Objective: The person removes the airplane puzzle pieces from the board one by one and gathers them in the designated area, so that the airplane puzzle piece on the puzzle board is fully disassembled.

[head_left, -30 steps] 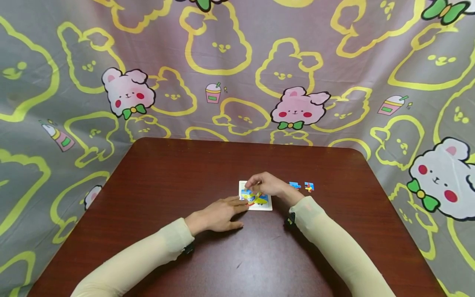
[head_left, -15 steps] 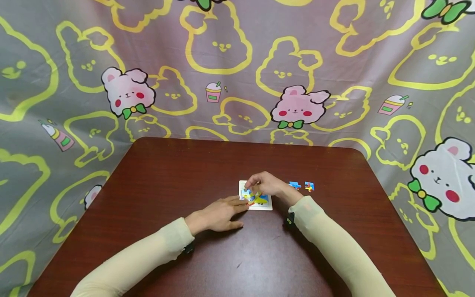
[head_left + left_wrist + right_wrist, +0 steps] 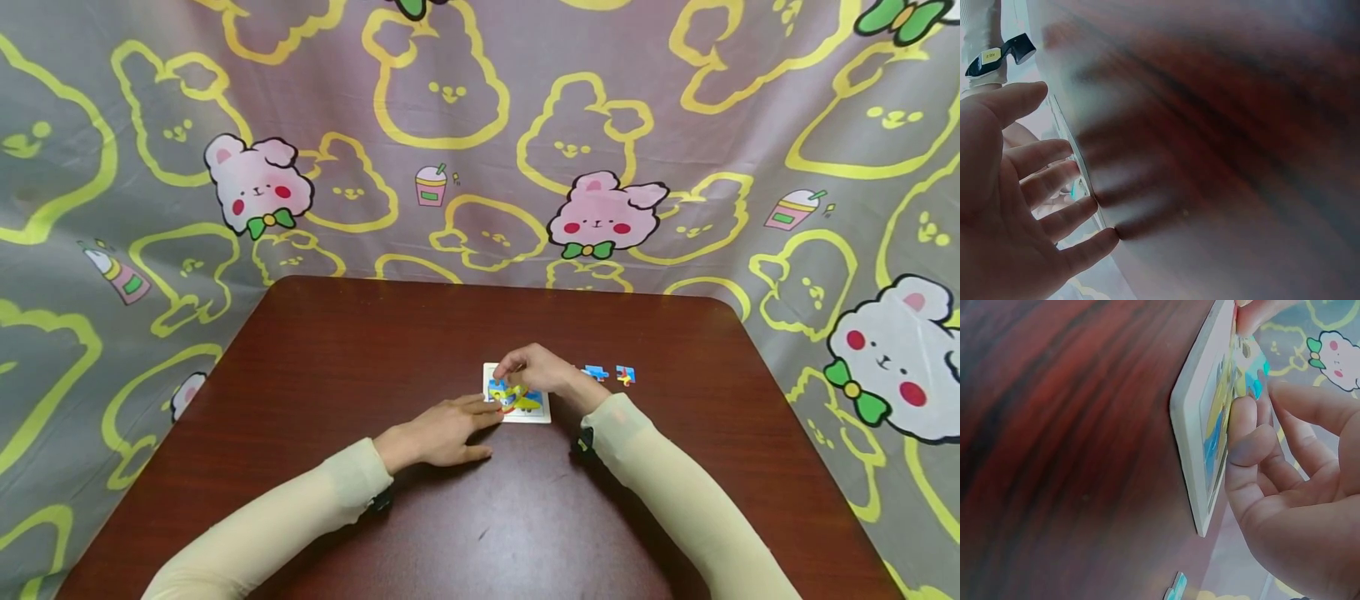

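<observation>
A small jigsaw puzzle (image 3: 537,419) with a white frame and a blue and yellow picture lies on the brown table. My left hand (image 3: 448,433) rests at its left side, fingers spread and fairly straight, the fingertips at the frame's edge. Over the puzzle's upper part, my right hand (image 3: 543,370) bends its fingers and pinches a jigsaw piece (image 3: 1252,376) in blue and yellow, tilted up from the picture. The right fingers hide part of the puzzle in the head view. In the left wrist view, the left fingertips (image 3: 1090,205) meet the frame's thin edge.
Loose blue jigsaw pieces (image 3: 596,373) lie right of the puzzle, partly behind the right wrist. Another piece (image 3: 626,377), with red and yellow on it, lies just beyond. A cloth backdrop (image 3: 480,167) with a bunny print surrounds the table (image 3: 360,333).
Both hands stay almost where they were. The right hand shifts very slightly, and the yellow part of the piece under its fingers shows a little differently.
</observation>
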Available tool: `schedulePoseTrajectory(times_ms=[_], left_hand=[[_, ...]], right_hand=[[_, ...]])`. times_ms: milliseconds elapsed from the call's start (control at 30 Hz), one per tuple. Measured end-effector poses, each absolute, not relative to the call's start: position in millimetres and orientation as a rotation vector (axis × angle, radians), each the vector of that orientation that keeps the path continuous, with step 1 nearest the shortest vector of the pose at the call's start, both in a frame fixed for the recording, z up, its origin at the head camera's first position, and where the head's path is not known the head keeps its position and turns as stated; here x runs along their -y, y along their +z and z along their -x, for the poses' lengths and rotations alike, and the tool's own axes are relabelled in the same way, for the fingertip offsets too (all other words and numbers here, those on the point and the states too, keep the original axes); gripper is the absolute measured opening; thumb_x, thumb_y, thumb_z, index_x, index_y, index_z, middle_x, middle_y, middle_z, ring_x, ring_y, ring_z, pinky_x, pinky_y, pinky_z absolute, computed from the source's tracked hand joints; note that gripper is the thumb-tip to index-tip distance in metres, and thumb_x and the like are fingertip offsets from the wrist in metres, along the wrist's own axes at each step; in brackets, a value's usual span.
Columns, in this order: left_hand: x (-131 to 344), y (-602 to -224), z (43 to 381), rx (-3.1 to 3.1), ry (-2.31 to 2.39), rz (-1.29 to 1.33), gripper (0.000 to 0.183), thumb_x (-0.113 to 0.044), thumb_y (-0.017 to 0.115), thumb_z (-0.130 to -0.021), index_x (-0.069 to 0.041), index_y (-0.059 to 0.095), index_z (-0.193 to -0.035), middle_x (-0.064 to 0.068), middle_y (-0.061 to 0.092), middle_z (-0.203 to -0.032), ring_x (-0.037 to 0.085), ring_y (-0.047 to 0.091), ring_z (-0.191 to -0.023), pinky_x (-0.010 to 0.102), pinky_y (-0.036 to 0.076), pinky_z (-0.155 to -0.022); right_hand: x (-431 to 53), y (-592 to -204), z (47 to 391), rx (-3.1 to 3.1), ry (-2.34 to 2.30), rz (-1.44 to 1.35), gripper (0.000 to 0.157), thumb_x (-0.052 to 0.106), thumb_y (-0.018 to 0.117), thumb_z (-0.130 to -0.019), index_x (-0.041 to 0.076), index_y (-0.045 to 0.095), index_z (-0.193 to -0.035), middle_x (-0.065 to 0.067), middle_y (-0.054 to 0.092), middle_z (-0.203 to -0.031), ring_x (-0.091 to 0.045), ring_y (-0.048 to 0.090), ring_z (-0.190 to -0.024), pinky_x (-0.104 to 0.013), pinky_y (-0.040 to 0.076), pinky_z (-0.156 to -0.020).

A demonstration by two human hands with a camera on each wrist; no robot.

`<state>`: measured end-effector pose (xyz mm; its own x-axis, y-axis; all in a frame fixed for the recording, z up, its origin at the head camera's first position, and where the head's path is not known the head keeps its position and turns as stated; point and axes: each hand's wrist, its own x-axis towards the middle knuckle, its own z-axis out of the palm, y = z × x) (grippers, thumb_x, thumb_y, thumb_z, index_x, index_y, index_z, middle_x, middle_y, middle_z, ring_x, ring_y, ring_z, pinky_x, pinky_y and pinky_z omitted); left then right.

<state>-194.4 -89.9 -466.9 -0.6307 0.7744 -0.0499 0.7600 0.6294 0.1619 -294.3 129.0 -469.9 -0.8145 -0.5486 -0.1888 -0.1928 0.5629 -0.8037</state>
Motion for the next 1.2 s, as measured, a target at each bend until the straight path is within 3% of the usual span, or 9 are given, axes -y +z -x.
schedulePoseTrajectory(times_ms=[500,1200], left_hand=[[90.4,-467.6,194.7,-2.734,0.204,-1.323,0.059,-0.04,0.063,-0.096,-0.009,0.053,-0.145,0.009,0.051,-0.152,0.033,0.043,-0.144,0.045,0.038,-0.116],[90.7,-466.9,194.5,-2.729,0.207,-1.305,0.059,-0.04,0.062,-0.096,-0.011,0.052,-0.146,0.007,0.049,-0.153,0.033,0.042,-0.144,0.047,0.04,-0.115]], right_hand=[[-128.6,-469.8,295.1,-2.378,-1.128,0.647,0.018,0.001,0.069,-0.086,0.008,0.077,-0.101,-0.006,0.076,-0.094,-0.011,0.066,-0.086,-0.024,0.053,-0.069],[-136.2,-468.4,298.9,-2.372,-1.14,0.567,0.016,0.008,0.071,-0.09,0.013,0.079,-0.103,-0.004,0.076,-0.097,-0.01,0.066,-0.083,-0.028,0.056,-0.068]])
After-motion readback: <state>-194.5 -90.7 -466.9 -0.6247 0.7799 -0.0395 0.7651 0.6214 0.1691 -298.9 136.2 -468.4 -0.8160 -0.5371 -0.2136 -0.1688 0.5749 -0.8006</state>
